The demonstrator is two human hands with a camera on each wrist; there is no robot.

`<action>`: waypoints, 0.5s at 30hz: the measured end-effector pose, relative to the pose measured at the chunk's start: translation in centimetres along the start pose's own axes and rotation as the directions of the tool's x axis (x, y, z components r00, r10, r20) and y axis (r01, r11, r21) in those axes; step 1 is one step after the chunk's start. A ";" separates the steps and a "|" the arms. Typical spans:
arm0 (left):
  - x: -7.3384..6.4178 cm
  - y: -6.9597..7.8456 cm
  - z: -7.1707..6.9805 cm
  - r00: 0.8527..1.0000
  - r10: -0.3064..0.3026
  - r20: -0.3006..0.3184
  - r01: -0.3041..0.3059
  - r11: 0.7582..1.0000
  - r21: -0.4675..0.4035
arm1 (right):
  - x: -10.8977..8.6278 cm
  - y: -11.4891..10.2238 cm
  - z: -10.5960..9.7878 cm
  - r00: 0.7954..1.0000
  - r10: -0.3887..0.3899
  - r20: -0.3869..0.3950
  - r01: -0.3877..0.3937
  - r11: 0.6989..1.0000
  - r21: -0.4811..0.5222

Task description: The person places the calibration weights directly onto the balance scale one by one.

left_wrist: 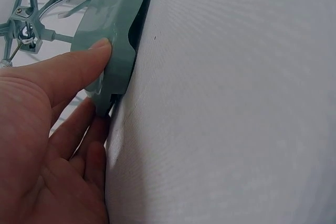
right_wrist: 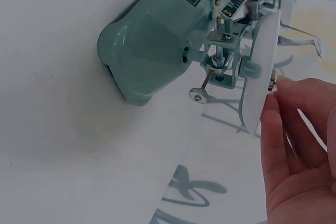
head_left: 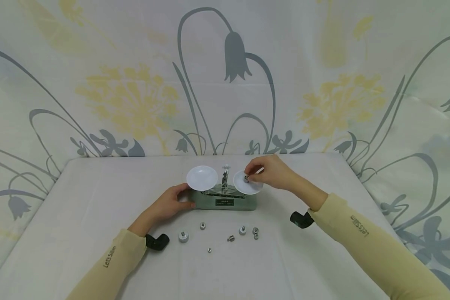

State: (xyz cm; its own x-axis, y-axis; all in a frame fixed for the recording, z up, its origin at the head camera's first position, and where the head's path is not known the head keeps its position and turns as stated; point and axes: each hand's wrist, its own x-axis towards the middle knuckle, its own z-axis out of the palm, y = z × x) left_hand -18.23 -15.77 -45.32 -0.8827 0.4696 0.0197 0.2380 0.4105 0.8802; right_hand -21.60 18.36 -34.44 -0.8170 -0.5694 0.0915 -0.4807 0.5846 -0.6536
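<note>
A green balance scale [head_left: 206, 202] stands on the white-covered table, with two white pans. My left hand [head_left: 166, 203] grips the left end of its base; in the left wrist view the thumb [left_wrist: 94, 66] lies on the front and the fingers reach round the end. My right hand [head_left: 273, 171] pinches a small metal weight [head_left: 246, 179] at the right pan [head_left: 252, 189]. In the right wrist view the weight [right_wrist: 273, 81] is partly hidden by the fingertips, at the pan's upper face [right_wrist: 262, 61]. The left pan [head_left: 202, 178] holds nothing visible.
Several metal weights lie on the table in front of the scale: a large one [head_left: 183, 236] at left, a medium one [head_left: 242, 230] to the right, and one on its side [head_left: 231, 238]. A patterned curtain [head_left: 210, 104] hangs behind the table.
</note>
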 end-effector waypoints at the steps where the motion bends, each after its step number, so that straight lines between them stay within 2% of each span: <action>1: 0.0 0.0 0.0 1.000 -0.001 0.001 0.001 1.000 0.000 | 0.0 0.0 -0.1 1.000 0.003 -0.002 -0.003 1.000 -0.002; 15: -0.1 0.2 0.0 1.000 -0.010 -0.004 0.010 1.000 0.010 | -1.1 1.1 -1.3 0.999 0.013 -0.044 -0.015 1.000 -0.027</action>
State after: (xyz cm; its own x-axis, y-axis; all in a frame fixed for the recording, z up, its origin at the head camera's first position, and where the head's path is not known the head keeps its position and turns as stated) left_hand -18.11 -15.69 -45.15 -0.8865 0.4625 0.0126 0.2331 0.4228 0.8757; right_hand -21.65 20.39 -34.27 -0.8365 -0.5356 0.1157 -0.4770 0.6080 -0.6347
